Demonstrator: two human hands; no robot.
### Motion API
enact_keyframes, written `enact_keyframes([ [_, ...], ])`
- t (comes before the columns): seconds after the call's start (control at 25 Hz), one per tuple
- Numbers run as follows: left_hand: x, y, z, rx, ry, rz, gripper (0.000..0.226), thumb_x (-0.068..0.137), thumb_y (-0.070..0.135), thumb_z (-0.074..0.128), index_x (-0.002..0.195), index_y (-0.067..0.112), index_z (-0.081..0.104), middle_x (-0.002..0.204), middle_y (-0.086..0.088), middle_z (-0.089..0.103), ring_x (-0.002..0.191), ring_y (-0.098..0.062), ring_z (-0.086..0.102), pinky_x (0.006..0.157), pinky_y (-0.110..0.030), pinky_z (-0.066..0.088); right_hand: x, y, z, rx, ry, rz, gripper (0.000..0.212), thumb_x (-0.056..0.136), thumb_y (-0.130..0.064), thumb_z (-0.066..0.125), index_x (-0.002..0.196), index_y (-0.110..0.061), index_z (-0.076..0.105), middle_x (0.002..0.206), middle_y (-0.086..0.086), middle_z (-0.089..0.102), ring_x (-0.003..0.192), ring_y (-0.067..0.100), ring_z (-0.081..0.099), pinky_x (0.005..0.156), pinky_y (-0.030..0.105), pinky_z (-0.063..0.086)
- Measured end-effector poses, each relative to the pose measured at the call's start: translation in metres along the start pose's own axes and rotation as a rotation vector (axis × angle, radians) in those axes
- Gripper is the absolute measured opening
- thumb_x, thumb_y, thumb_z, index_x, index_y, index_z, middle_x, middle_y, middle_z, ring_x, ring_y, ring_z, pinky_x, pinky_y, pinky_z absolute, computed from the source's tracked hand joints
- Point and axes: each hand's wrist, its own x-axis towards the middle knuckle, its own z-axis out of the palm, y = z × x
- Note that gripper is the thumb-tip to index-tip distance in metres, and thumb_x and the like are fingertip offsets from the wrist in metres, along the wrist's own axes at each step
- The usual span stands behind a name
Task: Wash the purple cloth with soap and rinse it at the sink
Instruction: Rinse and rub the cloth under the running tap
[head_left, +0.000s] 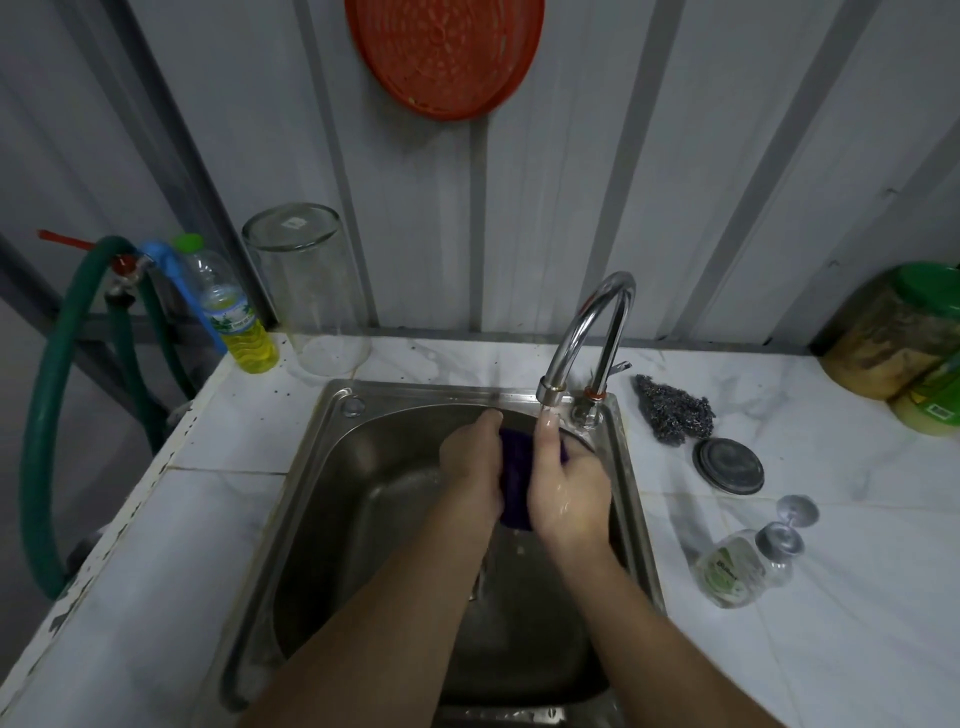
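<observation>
- Two hands, left hand (470, 467) & right hand (563, 491), closed round our purple cloth (514, 483), pressing it between them over the sink (332, 447).
- Cloth sits just under the tap (587, 332); water's running onto it.
- No suds visible, so we reckon we're rinsing; wringing out probably left.

The scene is dim and cool-toned, darkening toward the corners. Soft glare streaks the chrome faucet (592, 332) and white countertop (831, 571). Wide-angle distortion bends the wall panels (675, 156); edges look slightly soft.
</observation>
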Motion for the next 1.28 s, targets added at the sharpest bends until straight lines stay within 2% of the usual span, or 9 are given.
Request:
enact_keyframes([
  [0.16,0.001,-0.017,-0.01,-0.115,-0.211,0.042,0.019,0.098,0.026,0.058,0.098,0.011,0.07,0.09,-0.007,0.069,0.08,-0.012,0.069,0.068,-0.026,0.055,-0.025,-0.002,0.009,-0.086,-0.006,-0.221,0.053,0.075,-0.075,0.05,0.073,-0.024,0.059,0.078,-0.002,0.061,0.073,0.018,0.062,0.068,0.041,0.053],
  [0.32,-0.008,-0.012,-0.004,-0.081,-0.169,0.001,0.024,0.095,0.026,0.061,0.081,0.008,0.069,0.074,-0.009,0.068,0.07,-0.021,0.068,0.068,-0.032,0.055,0.004,-0.009,0.008,0.022,-0.011,-0.003,0.035,0.078,-0.06,0.066,0.07,-0.026,0.068,0.066,-0.006,0.07,0.064,0.008,0.067,0.061,0.027,0.052],
  [0.52,-0.011,-0.011,0.002,0.0,-0.119,0.034,0.015,0.084,0.011,0.061,0.086,0.002,0.072,0.08,-0.017,0.067,0.072,-0.027,0.064,0.061,-0.034,0.051,0.04,-0.003,0.007,0.0,-0.027,0.144,0.026,0.083,-0.031,0.061,0.063,-0.015,0.062,0.072,0.01,0.071,0.069,0.026,0.066,0.07,0.029,0.052],
  [0.64,-0.011,-0.017,0.006,0.047,-0.102,0.015,0.014,0.088,0.016,0.059,0.09,0.007,0.069,0.086,-0.012,0.07,0.078,-0.028,0.07,0.065,-0.036,0.057,0.059,0.006,0.004,0.063,-0.113,0.374,0.042,0.078,-0.049,0.052,0.081,-0.01,0.069,0.085,0.015,0.074,0.081,0.033,0.072,0.083,0.046,0.06],
  [0.76,-0.008,-0.018,0.006,0.036,-0.069,0.011,0.015,0.089,0.024,0.063,0.089,0.011,0.069,0.09,-0.01,0.071,0.083,-0.028,0.07,0.075,-0.041,0.059,0.047,0.012,0.0,0.058,-0.189,0.354,0.077,0.079,-0.079,0.034,0.099,-0.014,0.07,0.097,0.012,0.074,0.091,0.03,0.071,0.089,0.047,0.058],
  [0.92,0.005,-0.001,-0.002,-0.063,-0.03,-0.1,0.04,0.078,0.048,0.077,0.098,0.014,0.069,0.101,-0.012,0.074,0.091,-0.033,0.072,0.089,-0.05,0.059,0.004,0.016,-0.008,0.196,-0.197,0.043,0.008,0.099,-0.033,0.058,0.105,-0.028,0.057,0.102,-0.005,0.066,0.094,0.018,0.066,0.073,0.014,0.053],
  [0.96,0.005,0.002,-0.004,-0.085,-0.039,-0.127,0.048,0.073,0.05,0.081,0.102,0.013,0.071,0.102,-0.014,0.074,0.09,-0.035,0.072,0.088,-0.05,0.06,-0.004,0.018,-0.008,0.199,-0.232,-0.033,0.024,0.097,-0.024,0.063,0.118,-0.031,0.054,0.108,-0.013,0.062,0.099,0.013,0.065,0.077,0.011,0.053],
  [1.08,0.003,-0.001,-0.009,-0.146,-0.098,-0.216,0.054,0.075,0.049,0.081,0.107,0.007,0.071,0.097,-0.015,0.073,0.083,-0.032,0.072,0.071,-0.041,0.061,-0.006,0.021,0.0,0.238,-0.264,-0.083,0.06,0.085,-0.033,0.076,0.138,-0.036,0.048,0.122,-0.016,0.057,0.11,0.011,0.063,0.092,0.032,0.059],
  [1.28,0.004,-0.01,0.001,-0.142,-0.141,-0.151,0.046,0.083,0.034,0.077,0.118,0.007,0.068,0.094,-0.013,0.072,0.082,-0.027,0.071,0.064,-0.034,0.054,0.006,0.016,0.013,0.224,-0.197,-0.027,0.03,0.081,-0.05,0.074,0.106,-0.036,0.066,0.101,-0.004,0.072,0.092,0.012,0.069,0.089,0.043,0.059],
])
